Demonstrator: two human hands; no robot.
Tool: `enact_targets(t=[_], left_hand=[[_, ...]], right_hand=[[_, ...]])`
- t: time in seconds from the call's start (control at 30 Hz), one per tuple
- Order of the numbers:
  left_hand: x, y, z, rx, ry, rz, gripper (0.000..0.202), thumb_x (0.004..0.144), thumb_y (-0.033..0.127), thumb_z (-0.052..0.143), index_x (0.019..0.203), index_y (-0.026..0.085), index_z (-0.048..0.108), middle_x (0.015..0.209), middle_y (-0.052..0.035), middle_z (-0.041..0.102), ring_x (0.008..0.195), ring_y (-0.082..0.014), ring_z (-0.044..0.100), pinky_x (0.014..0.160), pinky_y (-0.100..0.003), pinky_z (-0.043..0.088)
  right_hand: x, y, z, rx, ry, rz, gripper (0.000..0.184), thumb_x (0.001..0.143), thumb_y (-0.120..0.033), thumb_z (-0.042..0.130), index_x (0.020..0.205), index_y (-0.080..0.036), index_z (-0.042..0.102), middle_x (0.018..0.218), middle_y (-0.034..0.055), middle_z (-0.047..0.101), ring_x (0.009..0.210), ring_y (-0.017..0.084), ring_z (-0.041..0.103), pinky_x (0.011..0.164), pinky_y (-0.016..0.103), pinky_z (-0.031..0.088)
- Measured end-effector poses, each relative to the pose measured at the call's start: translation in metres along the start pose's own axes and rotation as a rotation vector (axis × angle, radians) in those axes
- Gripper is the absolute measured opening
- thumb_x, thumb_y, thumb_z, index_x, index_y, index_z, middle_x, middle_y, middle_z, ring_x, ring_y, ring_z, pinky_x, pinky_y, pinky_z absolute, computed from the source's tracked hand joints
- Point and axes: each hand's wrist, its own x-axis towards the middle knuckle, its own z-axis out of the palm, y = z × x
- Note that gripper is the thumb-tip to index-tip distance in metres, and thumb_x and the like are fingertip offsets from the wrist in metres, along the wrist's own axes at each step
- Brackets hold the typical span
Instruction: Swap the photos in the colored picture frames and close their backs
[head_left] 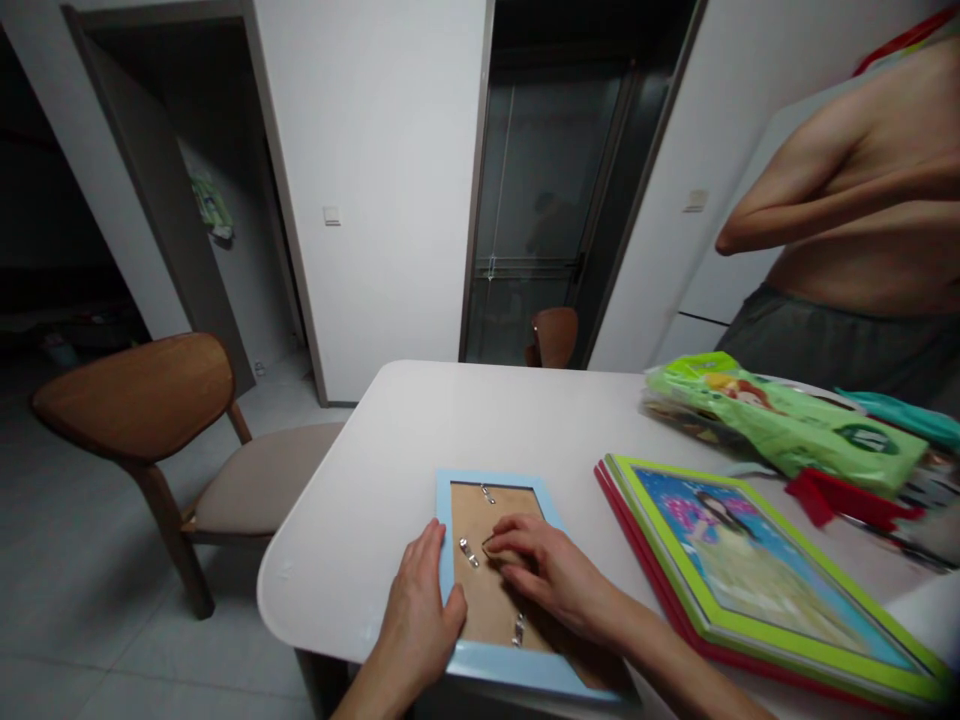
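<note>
White bench [337, 540] carries a face-down blue picture frame [514, 662]. Left hand [420, 605], loosely open, rests on its edge; right hand [555, 575] half-curls over its backing board [486, 605], grip unclear.

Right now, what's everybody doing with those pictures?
One person has a light blue frame on the table, with its brown backing facing up. Their left hand rests along its left edge. Their right hand is at the middle of the backing, near a silver clip; what its fingertips touch is too small to tell. To the right, a green-framed picture lies atop a red frame. Another person stands beyond the table.
</note>
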Motion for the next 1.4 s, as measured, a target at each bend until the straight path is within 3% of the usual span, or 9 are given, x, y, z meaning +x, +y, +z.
enact_targets(t=[0.1,0.27,0.47,0.63,0.8,0.93,1.07,1.17,1.4], left_hand=[[0.000,0.000,0.000,0.002,0.003,-0.005,0.054,0.066,0.014,0.043,0.119,0.006,0.038,0.123,-0.0119,0.043,0.112,-0.0207,0.038,0.097,-0.035,0.029],[0.000,-0.002,0.001,0.006,0.001,0.010,0.055,0.065,0.012,0.042,0.119,0.007,0.038,0.123,-0.0114,0.043,0.113,-0.0200,0.037,0.097,-0.035,0.029],[0.000,0.000,0.000,0.002,-0.007,0.010,0.055,0.065,0.013,0.042,0.119,0.006,0.038,0.123,-0.0118,0.043,0.113,-0.0199,0.037,0.097,-0.034,0.028],[0.002,0.000,-0.001,-0.026,-0.010,0.010,0.054,0.065,0.012,0.043,0.119,0.009,0.038,0.123,-0.0109,0.044,0.113,-0.0203,0.037,0.097,-0.036,0.029],[0.003,0.001,-0.002,-0.033,-0.017,0.014,0.053,0.065,0.013,0.043,0.119,0.009,0.039,0.122,-0.0111,0.044,0.113,-0.0203,0.038,0.097,-0.036,0.029],[0.002,0.000,-0.001,-0.031,-0.007,-0.009,0.054,0.065,0.013,0.043,0.119,0.008,0.039,0.122,-0.0111,0.044,0.113,-0.0202,0.038,0.097,-0.035,0.029],[0.000,-0.001,0.000,-0.045,0.004,-0.014,0.054,0.066,0.014,0.043,0.120,0.009,0.037,0.122,-0.0104,0.044,0.113,-0.0199,0.037,0.097,-0.034,0.028],[0.000,0.000,0.001,-0.041,0.005,-0.022,0.054,0.066,0.015,0.043,0.120,0.008,0.037,0.122,-0.0107,0.044,0.113,-0.0197,0.037,0.097,-0.034,0.028],[0.002,0.005,-0.004,-0.066,-0.027,-0.058,0.053,0.068,0.022,0.047,0.119,0.010,0.038,0.121,-0.0108,0.045,0.112,-0.0208,0.038,0.096,-0.036,0.028]], right_hand=[[-0.020,0.000,-0.010,0.022,-0.145,-0.026,0.024,0.064,-0.018,0.055,0.085,-0.025,0.064,0.115,0.0032,0.047,0.108,0.019,0.039,0.092,0.033,0.029],[-0.029,-0.003,0.001,-0.026,-0.064,-0.019,0.010,0.065,-0.027,0.058,0.071,-0.026,0.066,0.114,0.0028,0.049,0.111,0.022,0.035,0.094,0.039,0.024],[0.010,0.013,0.001,-0.124,0.088,0.080,0.029,0.074,-0.028,0.045,0.098,-0.018,0.058,0.102,0.0076,0.055,0.095,0.016,0.048,0.084,0.027,0.034],[0.052,0.032,0.013,-0.290,0.236,0.220,0.027,0.077,-0.022,0.039,0.088,-0.014,0.062,0.085,0.0096,0.057,0.086,0.019,0.048,0.077,0.029,0.034],[0.062,0.036,0.023,-0.313,0.274,0.234,0.028,0.077,-0.022,0.039,0.094,-0.020,0.061,0.089,0.0083,0.056,0.086,0.020,0.046,0.075,0.030,0.034],[0.048,0.030,0.013,-0.294,0.258,0.195,0.031,0.076,-0.021,0.040,0.102,-0.019,0.057,0.091,0.0068,0.057,0.087,0.018,0.047,0.078,0.028,0.034],[0.007,0.018,0.002,-0.244,0.208,0.155,0.035,0.074,-0.029,0.044,0.105,-0.018,0.054,0.097,0.0071,0.056,0.090,0.018,0.048,0.081,0.028,0.035],[-0.023,0.011,0.003,-0.244,0.128,0.194,0.041,0.062,-0.037,0.056,0.100,-0.020,0.057,0.096,0.0082,0.054,0.088,0.022,0.049,0.078,0.032,0.037],[-0.032,0.005,0.003,-0.154,0.135,0.214,0.039,0.059,-0.020,0.050,0.097,-0.018,0.057,0.091,0.0075,0.055,0.087,0.019,0.050,0.078,0.027,0.037]])
